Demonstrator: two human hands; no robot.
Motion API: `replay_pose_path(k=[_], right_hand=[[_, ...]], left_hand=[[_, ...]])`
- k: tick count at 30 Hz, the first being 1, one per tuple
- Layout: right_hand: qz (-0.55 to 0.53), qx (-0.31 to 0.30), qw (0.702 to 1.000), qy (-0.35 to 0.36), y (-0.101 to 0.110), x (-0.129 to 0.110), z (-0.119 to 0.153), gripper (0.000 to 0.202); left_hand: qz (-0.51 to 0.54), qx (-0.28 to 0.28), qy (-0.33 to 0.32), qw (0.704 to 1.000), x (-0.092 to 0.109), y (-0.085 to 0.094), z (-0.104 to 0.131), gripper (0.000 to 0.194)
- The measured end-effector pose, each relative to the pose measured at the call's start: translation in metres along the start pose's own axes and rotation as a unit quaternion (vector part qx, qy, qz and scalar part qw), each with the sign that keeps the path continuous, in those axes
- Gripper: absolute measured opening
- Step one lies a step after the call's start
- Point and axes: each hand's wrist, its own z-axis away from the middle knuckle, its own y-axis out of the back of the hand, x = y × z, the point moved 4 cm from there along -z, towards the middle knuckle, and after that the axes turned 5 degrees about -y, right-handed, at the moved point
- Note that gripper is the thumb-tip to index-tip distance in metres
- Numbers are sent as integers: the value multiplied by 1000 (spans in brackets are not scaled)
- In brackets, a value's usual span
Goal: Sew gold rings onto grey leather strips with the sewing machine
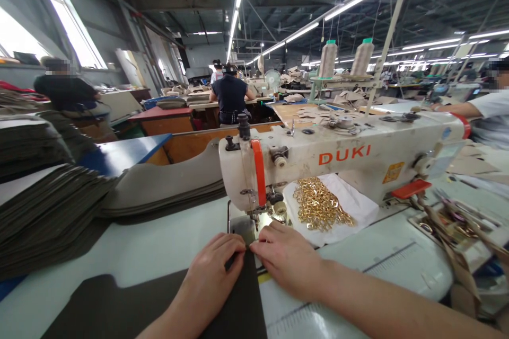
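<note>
A dark grey-brown fabric panel (159,302) lies on the pale sewing table in front of the sewing machine (302,153). My left hand (218,262) rests over the panel, its thumb and fingertips pinched at the panel's upper edge. Close beside it, my right hand (288,257) has its fingers bunched together just in front of the presser foot (258,220). Whatever sits between the right fingertips is too small and covered to make out. Behind the right hand, many gold metal rings (318,204) are heaped on a white sheet (363,206) under the machine arm.
Stacked dark panels (51,217) rise at the left, with curved grey panels (170,175) beside them. A tray (457,238) of straps and tools stands at the right. Two thread cones (328,61) stand behind the machine. Other people (230,95) work at tables beyond.
</note>
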Motion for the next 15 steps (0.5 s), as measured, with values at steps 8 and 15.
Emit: replay_pose_path(k=[8,15], right_hand=[[-2,0,1000,-1,0,-1,-1,8],[1,-24,999,31,6,-1,15,9]], left_hand=[[12,-14,15,1000,-1,0,-2,18],[-6,-22,3,1000,-1,-2,-2,17]])
